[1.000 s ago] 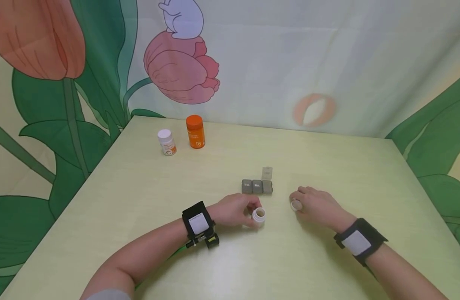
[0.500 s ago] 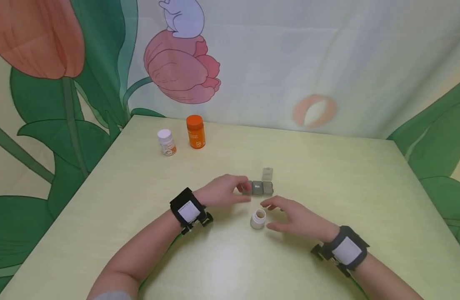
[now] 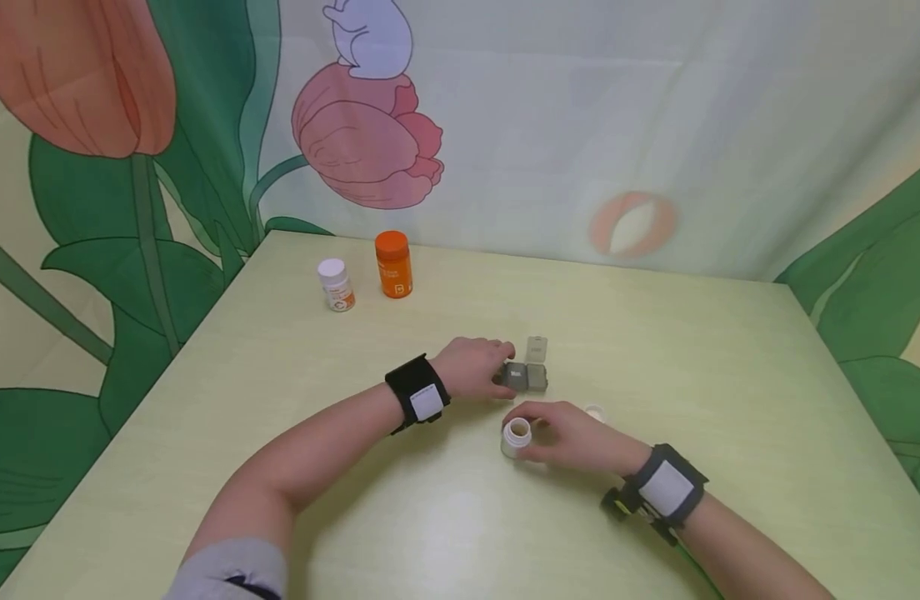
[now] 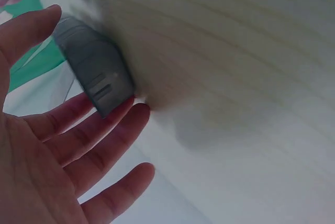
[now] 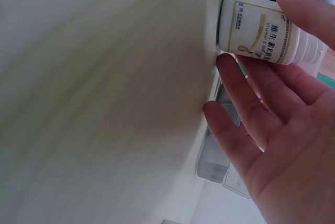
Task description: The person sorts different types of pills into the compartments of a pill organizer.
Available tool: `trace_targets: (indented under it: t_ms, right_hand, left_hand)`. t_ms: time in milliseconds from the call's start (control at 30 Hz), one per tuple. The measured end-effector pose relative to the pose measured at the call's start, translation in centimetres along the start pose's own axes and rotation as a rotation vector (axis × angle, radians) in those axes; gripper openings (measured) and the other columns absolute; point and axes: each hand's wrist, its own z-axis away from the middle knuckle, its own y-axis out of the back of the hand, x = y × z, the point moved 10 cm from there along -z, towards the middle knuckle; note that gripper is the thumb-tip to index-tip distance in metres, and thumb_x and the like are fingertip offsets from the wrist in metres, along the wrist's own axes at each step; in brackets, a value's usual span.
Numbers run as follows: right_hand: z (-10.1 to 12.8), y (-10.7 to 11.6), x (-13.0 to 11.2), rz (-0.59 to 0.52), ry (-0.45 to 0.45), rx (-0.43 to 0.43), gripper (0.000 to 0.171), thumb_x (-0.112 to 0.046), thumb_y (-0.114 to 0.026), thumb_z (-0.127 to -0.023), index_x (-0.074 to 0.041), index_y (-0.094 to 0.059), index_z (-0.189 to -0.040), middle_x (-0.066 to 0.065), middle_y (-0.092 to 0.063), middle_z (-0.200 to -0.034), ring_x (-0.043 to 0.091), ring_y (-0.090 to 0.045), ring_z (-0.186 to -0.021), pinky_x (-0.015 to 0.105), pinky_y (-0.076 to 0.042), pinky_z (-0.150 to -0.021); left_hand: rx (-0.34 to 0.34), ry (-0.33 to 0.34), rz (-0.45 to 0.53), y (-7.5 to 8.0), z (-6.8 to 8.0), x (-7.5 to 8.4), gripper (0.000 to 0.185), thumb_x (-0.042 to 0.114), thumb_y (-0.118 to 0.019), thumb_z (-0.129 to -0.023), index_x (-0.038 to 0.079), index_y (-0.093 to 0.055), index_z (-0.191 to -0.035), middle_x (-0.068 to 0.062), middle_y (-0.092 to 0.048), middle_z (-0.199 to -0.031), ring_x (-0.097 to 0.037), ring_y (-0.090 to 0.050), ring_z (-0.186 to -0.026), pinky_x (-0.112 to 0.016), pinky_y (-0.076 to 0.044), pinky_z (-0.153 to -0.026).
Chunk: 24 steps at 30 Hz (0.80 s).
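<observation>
Right hand (image 3: pixel 572 435) wraps fingers and thumb around the open white bottle (image 3: pixel 516 437), standing upright near the middle of the tabletop (image 3: pixel 280 400); label partly readable in the right wrist view, rest hidden by fingers. Left hand (image 3: pixel 471 367) sits at the left end of the grey pill organizer (image 3: pixel 527 377), fingers loosely spread against it, covering its left compartment; real grip or not, cannot tell. White cap (image 3: pixel 594 412) half hidden behind right hand. Orange bottle (image 3: pixel 393 264) and small white bottle (image 3: pixel 335 284) near the far left corner.
</observation>
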Motion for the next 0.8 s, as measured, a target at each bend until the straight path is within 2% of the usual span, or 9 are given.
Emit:
trace_targets:
  t_ms: [167, 267, 467, 567, 667, 800]
  right_hand:
    - [0.1, 0.2, 0.5, -0.002, -0.051, 0.006, 0.03, -0.027, -0.071, -0.09, -0.019, -0.061, -0.118, -0.013, -0.064, -0.106, 0.011, -0.06, -0.1, 0.036, -0.048, -0.088]
    - [0.4, 0.7, 1.0, -0.036, -0.104, 0.024, 0.033, -0.028, -0.066, -0.094, -0.015, -0.058, -0.124, -0.008, -0.064, -0.109, 0.016, -0.061, -0.103, 0.039, -0.049, -0.088]
    - [1.1, 3.3, 1.9, -0.097, -0.152, 0.11, 0.037, -0.027, -0.057, -0.1, -0.008, -0.051, -0.131, 0.003, -0.06, -0.115, 0.021, -0.059, -0.103, 0.039, -0.05, -0.086]
    - [1.3, 5.1, 2.4, -0.067, -0.143, 0.17, 0.04, -0.025, -0.056, -0.1, -0.007, -0.047, -0.134, 0.006, -0.059, -0.116, 0.022, -0.059, -0.1, 0.039, -0.051, -0.084]
    - [1.4, 6.8, 3.0, -0.002, -0.128, 0.219, 0.039, -0.02, -0.059, -0.099, -0.005, -0.043, -0.131, 0.008, -0.059, -0.114, 0.022, -0.06, -0.097, 0.039, -0.051, -0.081]
    - [1.3, 8.2, 3.9, 0.099, -0.131, 0.23, 0.036, -0.017, -0.063, -0.096, -0.007, -0.042, -0.123, 0.006, -0.06, -0.108, 0.021, -0.059, -0.093, 0.037, -0.05, -0.076]
  left_hand:
    - [0.001, -0.035, -0.022, -0.3, -0.4, 0.2, 0.052, 0.049, -0.069, -0.086, 0.011, -0.057, -0.12, 0.002, -0.056, -0.092, -0.012, -0.053, -0.077, -0.026, -0.044, -0.063]
    - [0.009, -0.05, -0.03, -0.4, -0.5, 0.3, 0.05, 0.049, -0.068, -0.087, 0.011, -0.059, -0.118, 0.002, -0.054, -0.091, -0.012, -0.052, -0.077, -0.025, -0.042, -0.063]
    - [0.032, -0.04, 0.001, -0.5, -0.6, 0.0, 0.048, 0.047, -0.069, -0.087, 0.011, -0.061, -0.117, 0.003, -0.053, -0.089, -0.013, -0.051, -0.076, -0.024, -0.041, -0.063]
    - [0.038, -0.04, 0.021, -0.5, -0.6, -0.1, 0.047, 0.047, -0.069, -0.086, 0.012, -0.062, -0.116, 0.003, -0.052, -0.087, -0.013, -0.051, -0.076, -0.024, -0.041, -0.062]
    - [0.041, -0.04, 0.041, -0.5, -0.5, -0.3, 0.045, 0.046, -0.07, -0.086, 0.013, -0.062, -0.116, 0.004, -0.051, -0.086, -0.012, -0.05, -0.076, -0.024, -0.041, -0.061]
    - [0.038, -0.035, 0.071, -0.5, -0.3, -0.5, 0.044, 0.045, -0.071, -0.086, 0.013, -0.063, -0.116, 0.005, -0.052, -0.086, -0.012, -0.05, -0.077, -0.024, -0.041, -0.062]
